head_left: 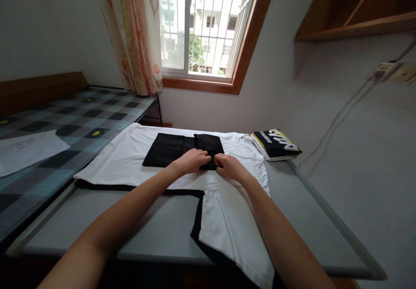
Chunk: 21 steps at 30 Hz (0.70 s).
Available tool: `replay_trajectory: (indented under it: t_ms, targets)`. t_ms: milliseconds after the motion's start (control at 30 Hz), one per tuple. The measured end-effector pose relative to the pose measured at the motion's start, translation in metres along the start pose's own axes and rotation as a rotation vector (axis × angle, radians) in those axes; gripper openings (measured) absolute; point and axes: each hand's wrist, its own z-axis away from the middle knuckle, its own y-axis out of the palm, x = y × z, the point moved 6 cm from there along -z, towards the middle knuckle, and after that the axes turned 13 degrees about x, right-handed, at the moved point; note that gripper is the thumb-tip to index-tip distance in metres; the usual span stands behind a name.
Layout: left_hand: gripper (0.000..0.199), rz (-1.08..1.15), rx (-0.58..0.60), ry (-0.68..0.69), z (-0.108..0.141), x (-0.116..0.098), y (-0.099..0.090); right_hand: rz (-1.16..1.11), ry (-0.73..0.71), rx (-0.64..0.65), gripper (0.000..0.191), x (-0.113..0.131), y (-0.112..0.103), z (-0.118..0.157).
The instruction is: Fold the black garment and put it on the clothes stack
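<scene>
A white T-shirt (130, 154) is spread over the table with black cloth (197, 219) showing under its near edges. On top of it lies a folded black garment (164, 150), a small flap raised on its right half. My left hand (193, 161) is closed, its fingertips pinching the near edge of the black garment. Just right of it, my right hand (230, 166) is closed at the garment's near right corner. The fingers hide how much cloth each holds. One white sleeve (227, 224) hangs toward the near table edge, beneath my right forearm.
A folded black shirt with white and yellow print (277, 144) rests at the table's (156, 224) far right. Left of the table is a bed with a checked cover (74, 124) and a paper sheet (29, 150). Cables (338, 115) hang along the right wall.
</scene>
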Motion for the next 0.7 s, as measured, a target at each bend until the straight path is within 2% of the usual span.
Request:
replay_trajectory:
  t_ms: [100,233,333,433,567,700]
  targets:
    - [0.016,-0.023,-0.015,-0.013,0.0,0.002,0.001,0.042,0.005,0.007,0.012,0.002,-0.001,0.001]
    - [0.016,0.109,0.077,-0.011,0.0,0.006,0.007,0.033,0.035,0.029,0.003,0.004,0.0,0.002]
    - [0.017,0.231,0.141,-0.014,0.001,0.008,0.007,0.054,0.037,-0.024,0.014,0.01,0.001,0.0]
    - [0.02,0.314,0.195,-0.027,0.003,0.011,0.006,0.091,-0.019,-0.08,0.013,0.02,0.006,-0.004]
    - [0.022,0.388,0.162,-0.049,0.003,0.017,0.004,0.121,-0.067,-0.135,0.01,0.026,0.014,-0.009]
    - [0.021,0.428,0.195,-0.089,0.003,0.026,0.01,0.107,-0.072,-0.11,0.014,0.026,0.02,-0.011]
